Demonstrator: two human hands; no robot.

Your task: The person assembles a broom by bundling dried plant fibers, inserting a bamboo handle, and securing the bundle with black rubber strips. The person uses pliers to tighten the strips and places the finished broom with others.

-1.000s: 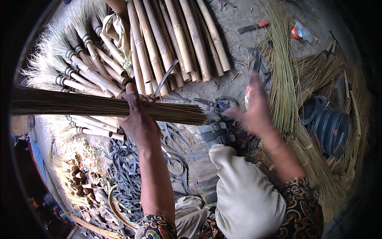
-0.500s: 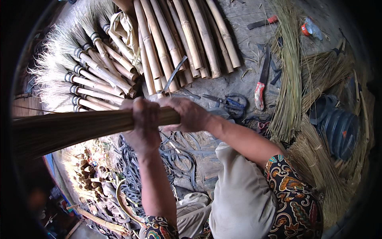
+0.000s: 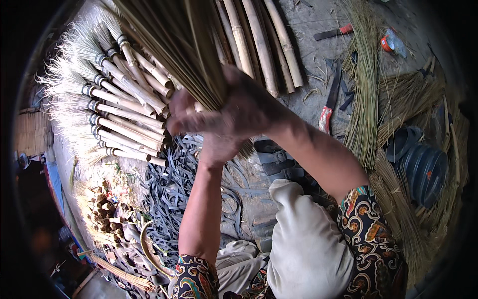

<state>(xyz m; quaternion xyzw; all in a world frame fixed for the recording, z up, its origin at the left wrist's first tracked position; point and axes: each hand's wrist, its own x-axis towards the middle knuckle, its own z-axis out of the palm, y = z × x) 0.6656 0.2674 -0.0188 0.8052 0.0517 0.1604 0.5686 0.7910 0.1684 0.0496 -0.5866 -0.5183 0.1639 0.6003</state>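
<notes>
A thick bundle of long thin broom sticks [image 3: 172, 47] stands tilted in front of me, its long end running up to the far left. My right hand [image 3: 251, 107] is wrapped round the lower part of the bundle, smeared by motion. Just under it, my left hand [image 3: 219, 148] grips the bundle too, partly covered by the right. The short ends of the sticks [image 3: 246, 149] poke out below the hands. Beyond the bundle lie finished brooms [image 3: 127, 102] with bamboo handles and pale fanned bristles.
Bare bamboo poles [image 3: 266, 47] lie at the far side. A red-handled saw [image 3: 326, 117], loose stick bundles [image 3: 362, 99] and a blue plastic jug [image 3: 423, 167] are on the right. Black rubber strips [image 3: 167, 199] pile up on the left, near brown stubby stick bundles [image 3: 104, 212].
The bundle has swung from lying sideways toward the left to pointing up and away. Both hands have turned with it, and the right hand has come over the left.
</notes>
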